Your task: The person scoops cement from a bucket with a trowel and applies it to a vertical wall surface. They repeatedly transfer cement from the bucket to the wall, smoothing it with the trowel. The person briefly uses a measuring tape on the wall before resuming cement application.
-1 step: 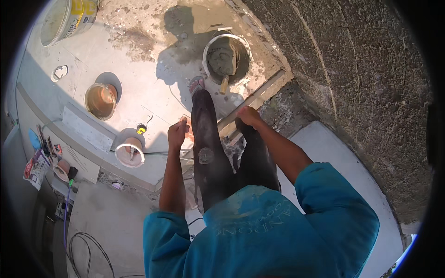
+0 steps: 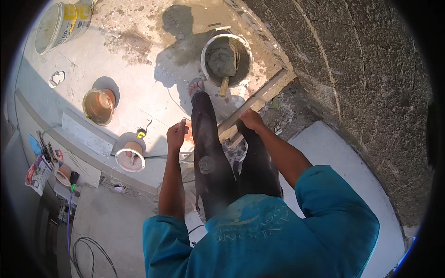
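My left hand (image 2: 176, 134) is closed in a loose fist beside my left leg, its thumb pointing forward; nothing shows in it. By my right thigh, my right hand (image 2: 251, 119) is also curled closed, with nothing sticking out of it. Ahead, a round bucket (image 2: 205, 55) holds grey wet mortar and a trowel (image 2: 224, 87) with a wooden handle. A yellow tape measure (image 2: 141, 133) lies on the floor left of my left hand. Near it stands a white-rimmed bucket (image 2: 121, 164) with a tool inside.
A rough concrete wall (image 2: 352, 69) rises on the right. An orange-brown bucket (image 2: 88, 107) and a large white-and-yellow pail (image 2: 55, 32) stand left. A raised edge (image 2: 252, 99) crosses by my feet. Tools and bags (image 2: 39, 171) lie lower left, near a black cable (image 2: 99, 248).
The view has shifted slightly, so the buckets at left sit a little further left and lower. Both hands keep nearly the same pose.
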A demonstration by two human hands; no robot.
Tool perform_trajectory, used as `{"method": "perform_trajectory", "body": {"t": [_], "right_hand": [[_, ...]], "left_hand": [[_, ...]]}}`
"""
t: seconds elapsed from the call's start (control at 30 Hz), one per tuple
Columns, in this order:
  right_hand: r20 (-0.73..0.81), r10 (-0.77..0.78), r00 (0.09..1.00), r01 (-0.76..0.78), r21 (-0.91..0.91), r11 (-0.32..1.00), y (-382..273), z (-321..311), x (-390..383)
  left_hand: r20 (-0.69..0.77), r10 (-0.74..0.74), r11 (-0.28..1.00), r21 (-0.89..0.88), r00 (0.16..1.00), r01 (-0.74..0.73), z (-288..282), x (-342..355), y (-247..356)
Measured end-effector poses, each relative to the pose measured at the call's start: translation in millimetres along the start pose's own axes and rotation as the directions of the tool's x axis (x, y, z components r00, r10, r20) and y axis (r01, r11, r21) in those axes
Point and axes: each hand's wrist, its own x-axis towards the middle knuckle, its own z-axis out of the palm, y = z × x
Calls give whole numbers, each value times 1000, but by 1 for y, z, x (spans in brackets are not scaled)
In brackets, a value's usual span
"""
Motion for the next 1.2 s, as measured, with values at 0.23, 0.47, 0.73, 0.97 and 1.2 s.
{"method": "perform_trajectory", "body": {"t": [0.23, 0.47, 0.73, 0.97, 1.2], "right_hand": [[-104, 206, 973, -168, 292, 941, -48, 37, 150], [135, 155, 979, -205, 574, 793, -38, -12, 211], [-158, -485, 860, 204, -765, 610, 54, -157, 168], [-1, 14, 1000, -13, -281, 960, 162, -49, 101], [-245, -22, 969, 49, 106, 993, 193, -101, -15]], "left_hand": [[-89, 341, 929, 183, 936, -322, 97, 224, 54], [184, 163, 933, 292, 969, -213, 161, 321, 143], [-49, 734, 655, -212, 678, -725, 260, 247, 112], [-57, 832, 515, -292, 552, -806, 296, 188, 106], [10, 887, 454, -197, 461, -869, 280, 46, 160]]}}
